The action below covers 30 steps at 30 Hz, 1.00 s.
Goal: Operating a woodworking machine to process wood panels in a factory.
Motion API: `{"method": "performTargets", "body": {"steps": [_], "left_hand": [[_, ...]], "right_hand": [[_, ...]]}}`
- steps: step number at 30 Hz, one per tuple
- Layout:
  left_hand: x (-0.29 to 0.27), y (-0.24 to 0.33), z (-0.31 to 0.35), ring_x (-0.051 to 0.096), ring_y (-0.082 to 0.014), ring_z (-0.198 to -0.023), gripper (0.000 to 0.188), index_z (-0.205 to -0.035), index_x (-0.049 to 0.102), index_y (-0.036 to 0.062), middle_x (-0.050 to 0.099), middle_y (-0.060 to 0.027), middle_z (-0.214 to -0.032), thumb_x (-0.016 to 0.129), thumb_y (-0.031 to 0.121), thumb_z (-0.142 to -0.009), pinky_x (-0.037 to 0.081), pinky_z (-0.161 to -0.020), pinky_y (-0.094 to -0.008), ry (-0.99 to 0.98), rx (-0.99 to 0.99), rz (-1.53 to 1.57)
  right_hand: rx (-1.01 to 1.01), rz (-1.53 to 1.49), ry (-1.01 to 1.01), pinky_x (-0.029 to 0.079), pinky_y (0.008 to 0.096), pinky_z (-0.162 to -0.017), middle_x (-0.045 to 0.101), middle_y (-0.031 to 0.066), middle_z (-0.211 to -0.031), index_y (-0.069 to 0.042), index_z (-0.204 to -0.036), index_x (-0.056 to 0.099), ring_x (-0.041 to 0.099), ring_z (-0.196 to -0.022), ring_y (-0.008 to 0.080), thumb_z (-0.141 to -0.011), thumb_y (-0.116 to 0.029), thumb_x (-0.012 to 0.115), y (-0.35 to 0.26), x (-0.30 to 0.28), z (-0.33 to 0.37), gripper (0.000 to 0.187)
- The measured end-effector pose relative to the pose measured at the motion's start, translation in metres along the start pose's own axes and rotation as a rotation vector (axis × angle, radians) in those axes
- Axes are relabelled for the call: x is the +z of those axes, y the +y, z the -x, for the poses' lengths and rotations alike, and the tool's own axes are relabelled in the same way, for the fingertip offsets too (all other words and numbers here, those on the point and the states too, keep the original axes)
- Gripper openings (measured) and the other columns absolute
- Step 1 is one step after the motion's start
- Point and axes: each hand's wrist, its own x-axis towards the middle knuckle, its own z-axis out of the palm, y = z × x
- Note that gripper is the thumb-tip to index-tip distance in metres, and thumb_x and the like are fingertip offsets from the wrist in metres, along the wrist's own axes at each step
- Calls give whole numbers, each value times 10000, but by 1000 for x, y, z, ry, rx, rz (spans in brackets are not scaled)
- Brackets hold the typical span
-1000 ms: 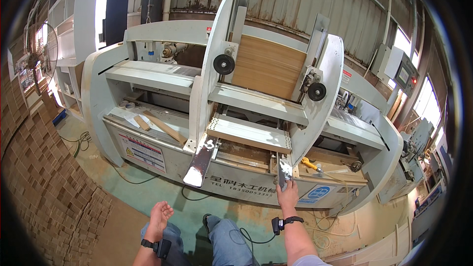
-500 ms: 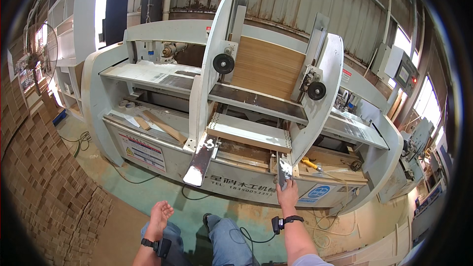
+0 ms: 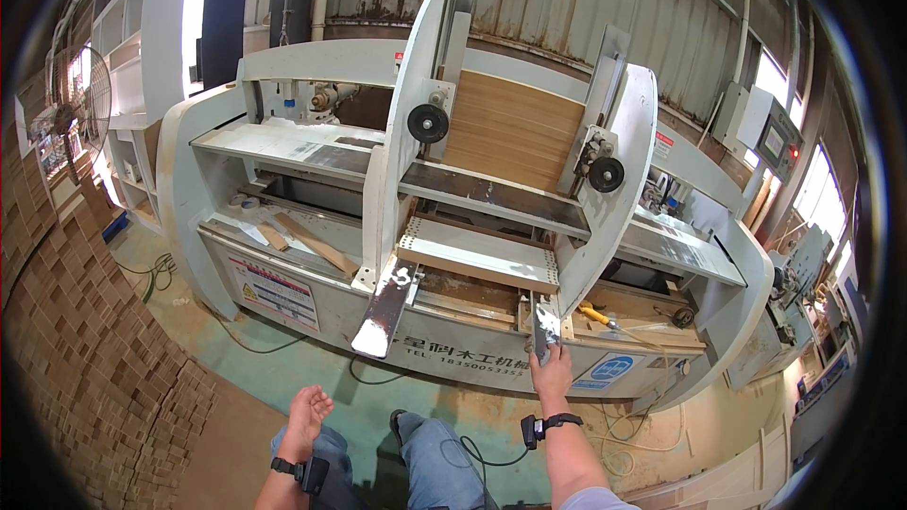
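Observation:
My right hand [image 3: 551, 370] is at the front end of a short metal support arm [image 3: 547, 321], which sticks out from the right side of a large grey woodworking machine [image 3: 368, 291]. Its fingers are bent round that end, partly hidden from view. My left hand [image 3: 309, 410] hangs in the air before the machine, fingers loosely curled and holding nothing. A longer worn support arm [image 3: 385, 313] juts out on the left. Between the two curved uprights lies a white board [image 3: 477, 250] with rows of holes at both ends. Behind it stands a wood-grain panel [image 3: 515, 130].
Two black handwheels [image 3: 429, 123] are mounted on the uprights. A yellow air gun [image 3: 595, 313] with a hose rests on the right ledge. Stacked wood pieces [image 3: 104, 349] fill the left side, near a standing fan [image 3: 68, 113]. A control panel [image 3: 778, 143] is at the right.

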Motion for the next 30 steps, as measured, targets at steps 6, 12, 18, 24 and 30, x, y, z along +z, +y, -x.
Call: {"method": "performTargets", "body": {"steps": [6, 12, 18, 24, 30], "left_hand": [[0, 1, 0, 565, -164, -656, 101, -863, 515, 89, 547, -28, -715, 513, 187, -838, 484, -626, -315, -5, 3, -4], [1, 1, 2, 565, -163, -658, 97, -866, 515, 91, 547, -27, -716, 512, 184, -838, 485, -631, -316, -14, 10, 3], [1, 1, 4, 570, -160, -650, 93, -864, 517, 92, 551, -25, -711, 509, 181, -838, 491, -624, -312, -7, 21, 14], [1, 0, 4, 575, -158, -641, 93, -858, 517, 93, 552, -20, -703, 503, 183, -843, 495, -611, -306, -13, 26, 7], [3, 1, 4, 575, -158, -640, 96, -855, 519, 94, 555, -20, -699, 505, 189, -846, 496, -610, -304, -14, 30, 1]], "right_hand": [[-4, 1, 5, 404, 405, -887, 423, 191, -1235, -80, -1104, 525, 452, -1086, 344, -730, -370, 634, -2, -1, 1, 486], [-5, 15, 13, 407, 409, -887, 427, 191, -1241, -90, -1116, 522, 448, -1102, 342, -736, -377, 623, 1, 2, 1, 487], [-14, 16, 23, 414, 405, -880, 446, 186, -1228, -96, -1114, 521, 459, -1095, 340, -736, -376, 621, 0, 0, 1, 481], [-13, 16, 20, 415, 405, -877, 442, 186, -1228, -96, -1115, 519, 461, -1088, 338, -736, -378, 621, 3, 1, 1, 483], [10, 25, -6, 413, 406, -883, 426, 176, -1248, -103, -1131, 513, 450, -1105, 323, -740, -383, 616, 0, -1, 0, 492]]}}
